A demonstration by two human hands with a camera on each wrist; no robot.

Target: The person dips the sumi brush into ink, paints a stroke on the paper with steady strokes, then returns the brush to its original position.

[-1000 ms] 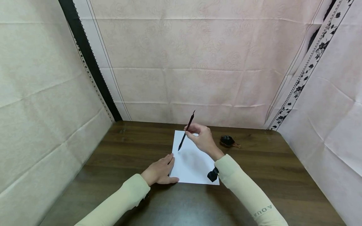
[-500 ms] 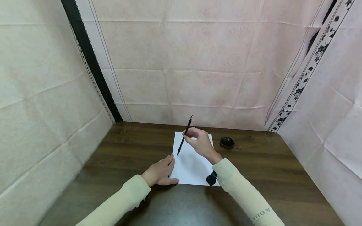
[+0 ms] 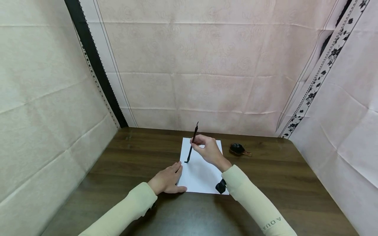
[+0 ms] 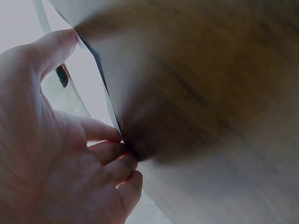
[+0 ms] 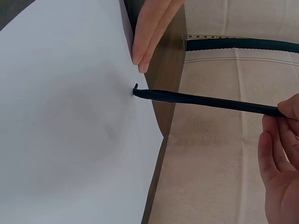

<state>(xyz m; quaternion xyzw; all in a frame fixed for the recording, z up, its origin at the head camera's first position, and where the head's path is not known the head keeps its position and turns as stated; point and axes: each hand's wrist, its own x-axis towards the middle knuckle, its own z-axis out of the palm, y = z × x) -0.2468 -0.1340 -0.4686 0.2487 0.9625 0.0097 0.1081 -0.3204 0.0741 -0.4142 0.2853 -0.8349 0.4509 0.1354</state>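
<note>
A white sheet of paper lies on the brown wooden table. My right hand pinches a dark ink brush midway up its handle, thumb against fingers. The brush stands steeply, its tip at the upper left part of the sheet, where a short dark mark shows. In the right wrist view the bristles of the brush bend at the paper. Along the sheet's left edge rests my left hand, fingers extended and thumb at the lower corner. Its thumb and fingertips meet the paper's edge in the left wrist view.
To the right of the paper sits a small dark, glossy dish with a brown handle-like end. Pale patterned cloth hangs behind the table and along both sides. A black wrist camera hangs over the sheet's lower right corner.
My right hand has moved slightly left and toward me, bringing the brush tip down the sheet. The brush stands more upright, and a dark mark shows at its tip. My left hand stays put.
</note>
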